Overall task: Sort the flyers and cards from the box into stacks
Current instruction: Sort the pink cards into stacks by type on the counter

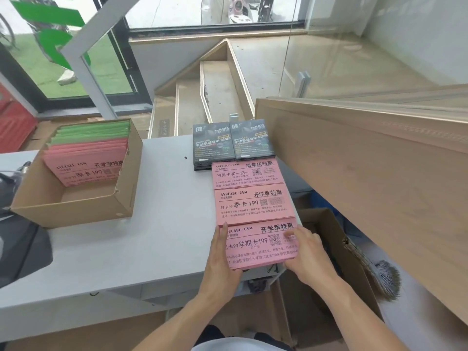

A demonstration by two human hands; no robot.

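A cardboard box (121, 198) at the left of the white table (152, 236) holds pink and green flyers (86, 158) leaning in a row. At the table's right edge lie three pink flyer stacks in a column: the far one (247, 174), the middle one (253, 203) and the nearest one (258, 245). Beyond them sit two stacks of dark cards (233, 143) side by side. My left hand (221, 259) presses flat against the nearest stack's left edge. My right hand (307, 252) grips its right edge, thumb on top.
A wooden counter panel (367, 186) rises just right of the stacks. Below it stands an open cardboard box (336, 249) on the floor. A dark object (17, 239) lies at the table's left end. Stairs (202, 97) descend beyond the table.
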